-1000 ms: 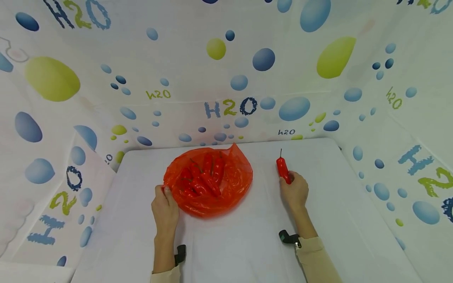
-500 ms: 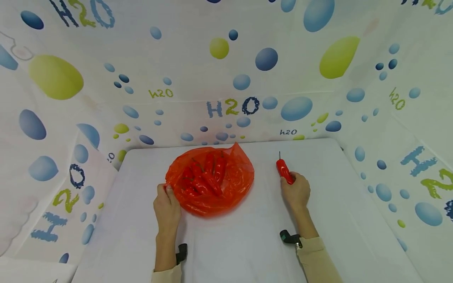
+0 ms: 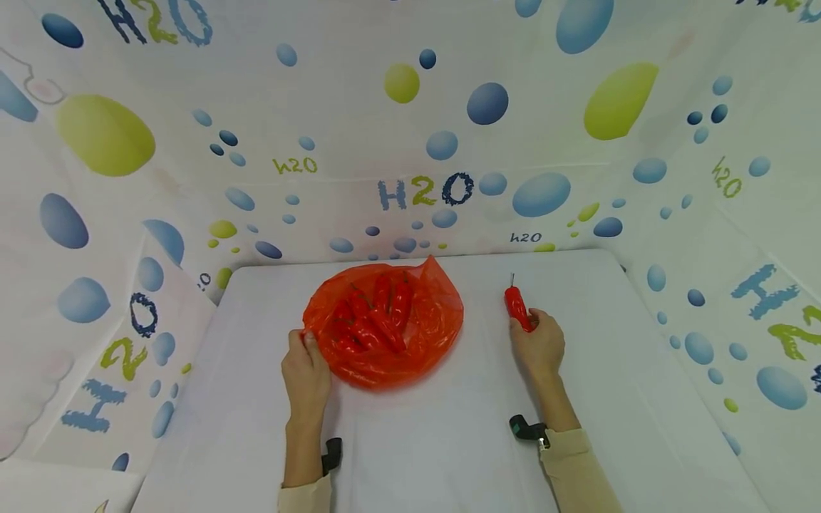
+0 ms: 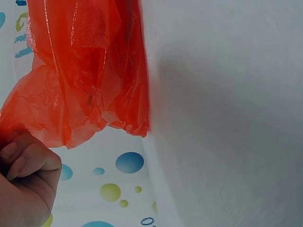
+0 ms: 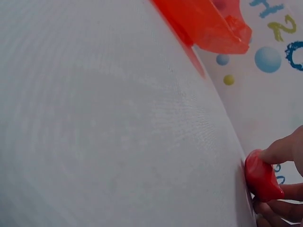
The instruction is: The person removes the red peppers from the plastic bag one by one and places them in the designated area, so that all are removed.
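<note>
A red plastic bag (image 3: pixel 423 349) lies open on the white table, left of the middle. Several red chili peppers (image 3: pixel 385 328) with thin stems rest inside it. My left hand (image 3: pixel 306 374) pinches the bag's left rim; in the left wrist view the curled fingers (image 4: pixel 33 156) grip the film. To the right of the bag, my right hand (image 3: pixel 539 345) holds a single red chili pepper (image 3: pixel 515 305) by its lower end, stem pointing away from me. In the right wrist view, thumb and fingers close on that pepper (image 5: pixel 261 177) at the tabletop.
The white table (image 3: pixel 423 449) ends at a back wall covered in a printed sheet (image 3: pixel 346 107) with blue and green spots. Similar sheeting hangs on both sides. A small dark camera (image 3: pixel 527 429) sits on the right wrist, another (image 3: pixel 332 454) on the left.
Both hands keep their holds on the bag's rim and the single pepper. The head view has shifted slightly, and the pepper's tilt in my right hand varies a little.
</note>
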### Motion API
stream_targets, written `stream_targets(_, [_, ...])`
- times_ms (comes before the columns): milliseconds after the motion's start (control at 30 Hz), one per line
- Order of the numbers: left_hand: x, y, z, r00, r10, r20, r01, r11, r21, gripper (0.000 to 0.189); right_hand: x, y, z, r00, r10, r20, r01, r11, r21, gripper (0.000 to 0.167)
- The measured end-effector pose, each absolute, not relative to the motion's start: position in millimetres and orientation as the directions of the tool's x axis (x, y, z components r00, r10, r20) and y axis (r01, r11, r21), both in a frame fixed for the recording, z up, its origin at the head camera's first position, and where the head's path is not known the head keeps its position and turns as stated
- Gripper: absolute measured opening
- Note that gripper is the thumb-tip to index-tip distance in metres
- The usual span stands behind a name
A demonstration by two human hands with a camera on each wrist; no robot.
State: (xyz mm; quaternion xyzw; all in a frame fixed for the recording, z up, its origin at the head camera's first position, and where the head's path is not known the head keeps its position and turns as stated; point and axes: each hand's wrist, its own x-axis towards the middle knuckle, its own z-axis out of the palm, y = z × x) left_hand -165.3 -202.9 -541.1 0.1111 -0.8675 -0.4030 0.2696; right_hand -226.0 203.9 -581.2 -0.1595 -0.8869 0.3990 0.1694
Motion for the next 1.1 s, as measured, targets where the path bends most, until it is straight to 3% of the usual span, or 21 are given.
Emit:
stream_targets(467, [-164,-201,-543,-0.837,-0.408,0.366,0.025,0.638,0.770,0.029,-223,207,-580,-0.891,0.417,0.177,0.147,0.635,-0.758,0.048])
stream_targets(767, [-163,-198,-539,-0.839,-0.402,0.367,0.028,0.642,0.766,0.029,-228,200,-559,-0.857,0.401,0.325,0.027,0.663,-0.748,0.044])
stream_targets(1100, [-166,-200,-538,-0.833,-0.400,0.382,0.044,0.639,0.768,0.028,-225,171,-529,-0.874,0.288,0.391,-0.127,0.641,-0.757,0.039])
